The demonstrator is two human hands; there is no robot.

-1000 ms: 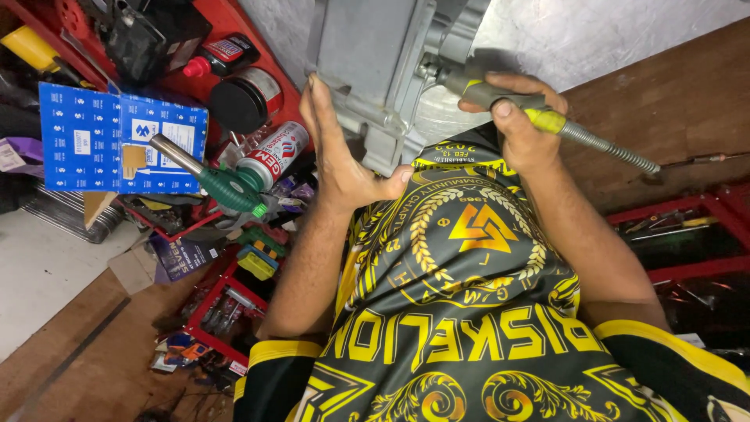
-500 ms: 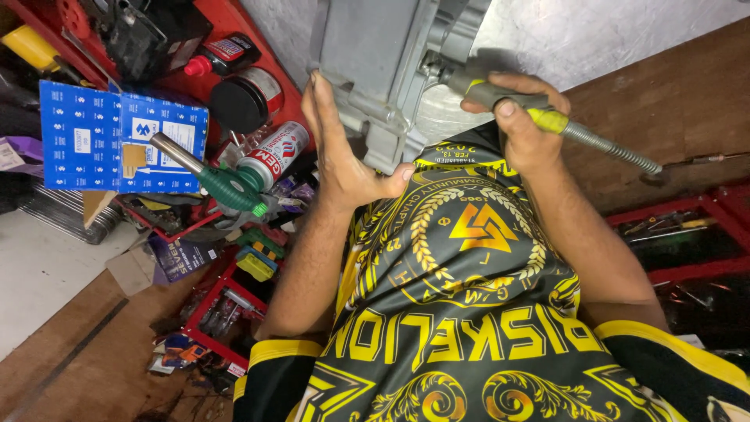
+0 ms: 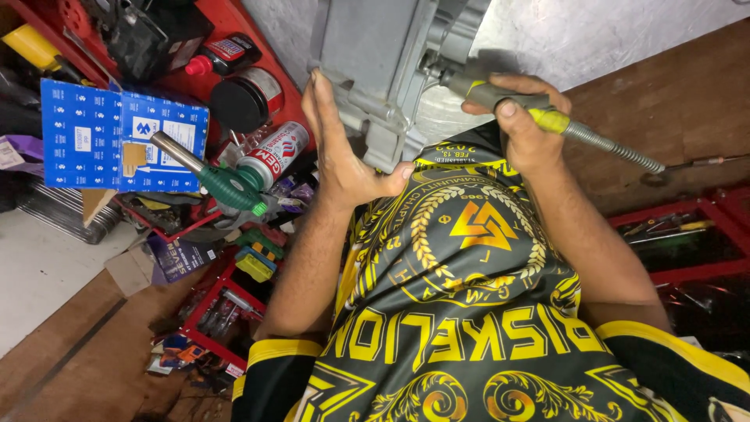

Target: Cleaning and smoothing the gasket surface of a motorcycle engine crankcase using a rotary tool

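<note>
At the top centre of the head view, a grey cast-metal engine casing rests against the person's lap, above a black and yellow patterned shirt. The left hand lies flat against the casing's lower left edge, fingers extended and pressing, thumb hooked under a corner; it steadies the part without closing round it. The right hand is clenched around the grey and yellow handpiece of a rotary tool, whose coiled flexible shaft runs off to the right. The tool tip meets the casing near a dark recess; the tip itself is blurred and cannot be resolved.

Hazards, as judged:
- The casing is held only by palm pressure. If the tip bites or skates, the part may twist out from under the left hand.
- The left thumb sits close to the working area; a slip could carry the tip across it.
- The shirt lies directly beneath the work and could catch debris or the shaft.
- A green-headed gas torch on its canister lies in the clutter just left of the forearm, so an elbow movement could knock it.

Compared with half a second earlier, both hands, the casing and the tool hold practically the same positions; no clear shift is apparent.
</note>
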